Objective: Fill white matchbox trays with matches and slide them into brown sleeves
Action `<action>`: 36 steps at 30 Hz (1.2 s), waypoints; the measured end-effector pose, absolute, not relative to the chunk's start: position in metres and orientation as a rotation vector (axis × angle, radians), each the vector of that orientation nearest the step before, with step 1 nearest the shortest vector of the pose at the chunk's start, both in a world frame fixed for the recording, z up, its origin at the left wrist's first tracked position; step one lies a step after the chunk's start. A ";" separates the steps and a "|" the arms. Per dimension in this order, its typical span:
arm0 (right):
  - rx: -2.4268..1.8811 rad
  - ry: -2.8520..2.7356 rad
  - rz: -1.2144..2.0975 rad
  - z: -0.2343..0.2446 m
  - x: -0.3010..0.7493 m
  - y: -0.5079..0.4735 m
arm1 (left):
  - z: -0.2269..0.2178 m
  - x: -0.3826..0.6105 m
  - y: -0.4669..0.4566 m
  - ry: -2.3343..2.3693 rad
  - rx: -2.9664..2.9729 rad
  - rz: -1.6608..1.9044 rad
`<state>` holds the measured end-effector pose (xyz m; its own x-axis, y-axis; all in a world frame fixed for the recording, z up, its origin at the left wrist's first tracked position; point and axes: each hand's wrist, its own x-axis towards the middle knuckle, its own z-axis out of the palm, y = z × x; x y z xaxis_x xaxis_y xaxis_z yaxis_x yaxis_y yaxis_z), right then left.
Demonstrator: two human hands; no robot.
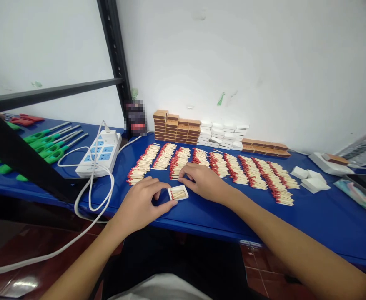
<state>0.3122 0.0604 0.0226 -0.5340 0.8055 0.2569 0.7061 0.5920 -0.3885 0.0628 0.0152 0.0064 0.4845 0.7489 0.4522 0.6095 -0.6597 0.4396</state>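
Note:
My left hand [145, 202] pinches a small white matchbox tray [186, 193] by its ends, between thumb and fingers, on the blue tabletop. A few red-tipped matches [179, 194] lie inside the tray. Just beyond its right end, my right hand [203, 181] is closed, fingertips at the lower end of a row of red-tipped matches [179, 160]. Whatever sits between those fingertips is too small to make out. More match rows spread to both sides, such as one at the left [144, 164] and one at the right [273, 181].
Against the wall stand stacked brown matchbox covers [176, 128], white trays [223, 135] and a low brown row [264, 147]. Loose white trays [311, 180] lie right. On the left are a power strip [100, 152] with looping white cable, green-handled tools [47, 146] and a black rack post [116, 50].

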 end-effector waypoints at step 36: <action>-1.192 -2.490 0.420 0.027 0.314 0.055 | 0.006 0.063 0.015 1.177 2.518 0.925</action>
<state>0.3139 0.0554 0.0268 -0.5865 0.7896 0.1804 0.6867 0.6029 -0.4062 0.0626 0.0148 0.0057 0.4835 0.7496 0.4521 0.6165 -0.6582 0.4320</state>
